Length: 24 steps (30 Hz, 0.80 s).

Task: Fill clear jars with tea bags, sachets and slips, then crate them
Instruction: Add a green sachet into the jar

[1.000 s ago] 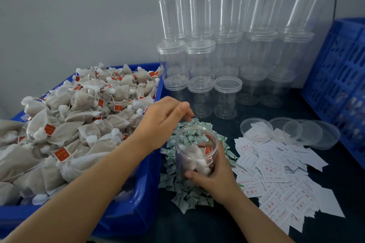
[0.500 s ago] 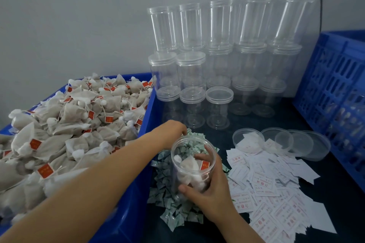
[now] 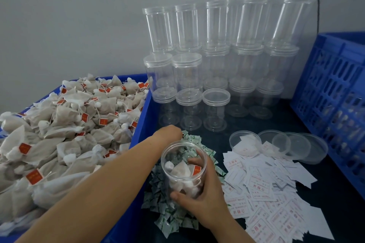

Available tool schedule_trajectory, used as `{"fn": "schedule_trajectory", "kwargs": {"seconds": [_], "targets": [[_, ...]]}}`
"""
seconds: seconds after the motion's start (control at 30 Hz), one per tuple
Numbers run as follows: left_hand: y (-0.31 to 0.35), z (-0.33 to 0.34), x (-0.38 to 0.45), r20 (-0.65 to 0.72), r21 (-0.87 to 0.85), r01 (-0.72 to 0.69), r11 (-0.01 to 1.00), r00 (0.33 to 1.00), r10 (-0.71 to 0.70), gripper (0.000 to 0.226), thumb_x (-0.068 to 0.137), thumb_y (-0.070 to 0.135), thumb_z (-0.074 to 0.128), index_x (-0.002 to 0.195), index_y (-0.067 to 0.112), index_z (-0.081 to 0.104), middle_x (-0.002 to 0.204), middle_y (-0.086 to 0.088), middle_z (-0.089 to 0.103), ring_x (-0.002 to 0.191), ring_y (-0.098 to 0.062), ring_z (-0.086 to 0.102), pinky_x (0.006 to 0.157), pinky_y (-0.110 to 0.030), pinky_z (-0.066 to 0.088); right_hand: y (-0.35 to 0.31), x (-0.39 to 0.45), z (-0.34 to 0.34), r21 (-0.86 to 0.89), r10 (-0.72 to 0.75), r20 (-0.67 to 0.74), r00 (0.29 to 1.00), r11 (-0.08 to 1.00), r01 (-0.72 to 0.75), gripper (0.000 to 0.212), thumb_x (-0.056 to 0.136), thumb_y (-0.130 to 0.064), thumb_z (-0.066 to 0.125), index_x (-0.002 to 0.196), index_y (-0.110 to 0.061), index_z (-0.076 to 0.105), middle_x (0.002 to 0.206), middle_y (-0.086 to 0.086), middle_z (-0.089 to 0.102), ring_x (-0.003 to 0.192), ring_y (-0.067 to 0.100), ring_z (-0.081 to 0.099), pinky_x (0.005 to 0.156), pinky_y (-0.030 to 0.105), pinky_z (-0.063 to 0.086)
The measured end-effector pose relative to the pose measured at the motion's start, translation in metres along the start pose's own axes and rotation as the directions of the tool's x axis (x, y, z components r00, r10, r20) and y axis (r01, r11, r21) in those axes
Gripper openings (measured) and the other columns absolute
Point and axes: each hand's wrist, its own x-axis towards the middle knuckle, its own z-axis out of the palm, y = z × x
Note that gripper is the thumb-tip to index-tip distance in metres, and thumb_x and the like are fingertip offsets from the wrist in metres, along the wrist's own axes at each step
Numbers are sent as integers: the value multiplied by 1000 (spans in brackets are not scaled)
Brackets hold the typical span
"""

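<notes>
Now that my left hand has dropped from above the jar to the green sachets behind it, fingers hidden, I'll grab one while my right hand grips the jar.

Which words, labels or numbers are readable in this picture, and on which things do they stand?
"合格证": red heading on the white paper slips, legible on a few.
Smaller red lines on the slips: too blurred to read.
Red tags on the tea bags: print too small to read.
Green-printed sachets: print too blurred to read.
</notes>
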Motion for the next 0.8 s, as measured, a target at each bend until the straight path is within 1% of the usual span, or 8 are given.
{"fn": "schedule_trajectory", "kwargs": {"seconds": [0.1,0.2,0.3,0.43,0.57,0.67,0.73,0.8], "targets": [[0,0,2,-114,-14,33,999,993,-34,26,91,5,49,66,11,50,67,-1,48,56,-13,44,57,-27,41,0,0,0,4,-1,-2,1000,1000,1,99,55,-56,87,135,-69,30,125,-28,52,120,1,56,87,11,48],[-1,-3,0,-203,-73,52,996,977,-66,16,89,10,53,75,13,60,74,-3,56,63,-16,53,59,-29,46,-1,0,0,-2,2,0,1000,1000,-2,100,54,-55,87,136,-68,30,125,-29,52,120,-1,55,87,9,47],[-9,-12,-6,-298,-262,-2,965,951,-78,11,89,15,59,82,11,67,84,-5,64,76,-18,60,67,-29,51,-2,-1,0,-6,0,5,1000,1000,0,101,54,-55,87,136,-69,29,124,-31,51,120,-3,54,87,8,46],[-24,-39,-31,-388,-509,-110,854,915,-113,7,86,16,65,79,16,64,80,2,67,75,-10,62,67,-20,49,-6,-3,-1,-63,-21,16,1000,998,22,104,55,-56,87,140,-64,26,126,-32,50,121,-4,53,88,8,45],[-32,-60,-79,-387,-714,-248,655,919,-74,8,84,9,69,80,16,66,74,2,72,70,-6,69,62,-11,52,-7,-5,-3,-90,-20,39,999,996,23,105,55,-58,85,144,-51,30,129,-33,48,123,-7,50,89,5,43],[-34,-65,-117,-333,-656,-265,707,942,44,3,83,22,70,81,24,70,78,14,71,74,4,65,62,-1,44,-7,-4,-3,-54,-2,36,999,999,4,104,55,-55,86,144,-27,41,130,-34,47,124,-2,50,88,7,45],[-31,-61,-136,-251,-575,-235,783,962,104,3,84,33,68,81,32,70,86,17,69,81,8,61,66,-5,44,-9,-2,-3,-17,8,23,1000,1000,-8,103,55,-53,87,142,-20,44,128,-36,48,123,-5,50,88,7,45],[-26,-53,-146,-245,-528,-226,819,963,108,6,84,36,67,79,35,68,96,17,65,89,6,58,77,-11,41,-12,0,-4,2,7,19,1000,1000,-7,104,55,-54,88,142,-19,44,127,-34,49,123,-4,51,89,9,47]]}}
